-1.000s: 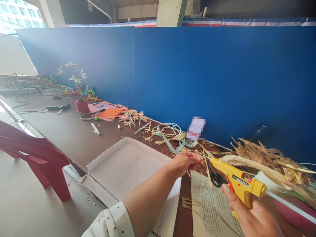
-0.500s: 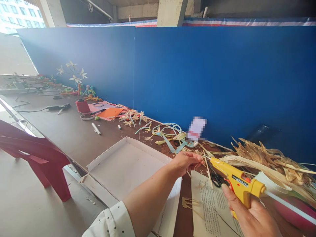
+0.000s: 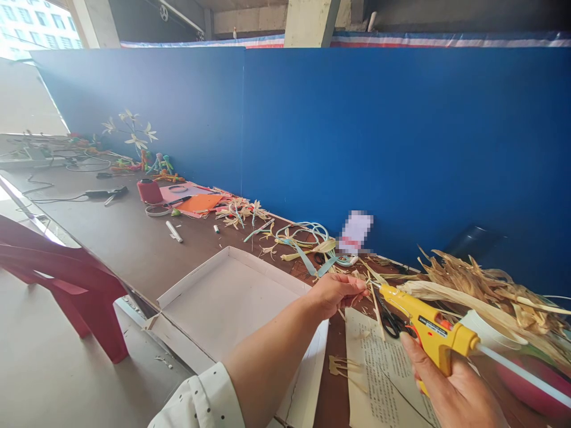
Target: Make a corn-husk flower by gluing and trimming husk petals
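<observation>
- On the left, beside the worktop (image 3: 120, 232), a red chair (image 3: 98, 309) is seen; farther along, a red spool (image 3: 150, 192) is set near orange paper (image 3: 200, 204).
- In front of the left arm, a shallow white box (image 3: 223, 303) is laid on the worktop.
- To the right of the box, the left hand (image 3: 336, 294) is closed in a fingertip pinch on what looks like a thin piece (image 3: 367, 285), too small to be identified. It is best kept still, with the fingertips well back from the hot tip.
- Right at that piece, the nozzle (image 3: 377, 285) of the yellow glue gun (image 3: 414, 312) is held; whether contact is made cannot be told. Glue is best fed by a light, even squeeze, in a small dab.
- Below the gun, black scissors (image 3: 392, 326) are left near a printed sheet (image 3: 379, 380).
- At the far right, the gun's grip is wrapped by the right hand (image 3: 459, 380), a glue stick (image 3: 526, 374) being fed in behind; dry husks (image 3: 482, 279) are heaped beyond and should be kept clear of the nozzle.
- Across the view, compared with a second ago, almost no change can be found: the pinch, the nozzle's place and the box are all unaltered.
</observation>
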Available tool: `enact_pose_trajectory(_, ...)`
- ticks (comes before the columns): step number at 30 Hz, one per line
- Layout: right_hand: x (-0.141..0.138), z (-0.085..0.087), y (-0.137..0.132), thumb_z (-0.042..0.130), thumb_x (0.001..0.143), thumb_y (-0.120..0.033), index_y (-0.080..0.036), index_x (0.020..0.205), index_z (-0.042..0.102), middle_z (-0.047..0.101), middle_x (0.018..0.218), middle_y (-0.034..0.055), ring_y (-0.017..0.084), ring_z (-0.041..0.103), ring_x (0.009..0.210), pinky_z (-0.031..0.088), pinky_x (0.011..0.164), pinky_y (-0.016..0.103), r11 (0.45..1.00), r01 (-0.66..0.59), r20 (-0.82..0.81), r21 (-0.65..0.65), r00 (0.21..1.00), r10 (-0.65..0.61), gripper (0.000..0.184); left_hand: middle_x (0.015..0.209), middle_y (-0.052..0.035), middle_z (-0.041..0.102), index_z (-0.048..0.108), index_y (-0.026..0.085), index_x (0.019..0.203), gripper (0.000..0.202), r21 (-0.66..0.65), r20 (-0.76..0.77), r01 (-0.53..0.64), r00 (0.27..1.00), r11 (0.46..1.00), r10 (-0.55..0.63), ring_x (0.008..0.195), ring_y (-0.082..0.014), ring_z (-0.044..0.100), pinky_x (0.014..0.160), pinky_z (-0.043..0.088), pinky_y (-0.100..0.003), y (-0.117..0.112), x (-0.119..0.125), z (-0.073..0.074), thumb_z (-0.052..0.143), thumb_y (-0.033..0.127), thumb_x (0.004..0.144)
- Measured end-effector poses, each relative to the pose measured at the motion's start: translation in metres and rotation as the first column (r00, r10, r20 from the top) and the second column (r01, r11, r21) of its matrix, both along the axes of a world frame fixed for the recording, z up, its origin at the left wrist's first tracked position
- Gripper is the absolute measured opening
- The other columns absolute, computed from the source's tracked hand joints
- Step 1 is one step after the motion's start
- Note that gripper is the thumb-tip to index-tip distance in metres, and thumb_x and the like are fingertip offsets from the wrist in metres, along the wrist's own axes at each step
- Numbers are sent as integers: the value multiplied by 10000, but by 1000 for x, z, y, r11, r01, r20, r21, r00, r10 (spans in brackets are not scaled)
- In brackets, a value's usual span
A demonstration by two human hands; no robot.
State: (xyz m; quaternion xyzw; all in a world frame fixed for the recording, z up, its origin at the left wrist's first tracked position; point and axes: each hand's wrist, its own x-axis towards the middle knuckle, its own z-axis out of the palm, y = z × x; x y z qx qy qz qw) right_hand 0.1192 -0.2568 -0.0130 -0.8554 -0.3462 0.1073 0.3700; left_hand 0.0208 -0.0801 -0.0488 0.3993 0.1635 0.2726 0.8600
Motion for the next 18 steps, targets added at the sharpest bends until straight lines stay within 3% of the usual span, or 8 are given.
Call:
enact_pose_trajectory(11, 7, -4, -1, 485, 624, -805, -244, 707, 560, 629, 588, 29, 234, 606, 602, 455, 560, 309, 996, -1, -15, -85, 1000, -1, 572, 703, -28, 642, 656, 92, 718, 415, 0, -13, -7, 1000, 1000, 7, 552, -47, 505, 570, 363, -207, 1, 0, 0, 869, 366, 492)
enact_pose_trajectory(18, 7, -6, -1, 524, 621, -764, -229, 864, 615, 664, 665, 44, 264, 635, 673, 479, 609, 329, 999, -29, 53, 14, 998, 28, 594, 709, -31, 646, 666, 89, 737, 400, 11, 4, -6, 1000, 1000, 6, 551, -47, 507, 573, 363, -208, 3, 2, -4, 858, 361, 515)
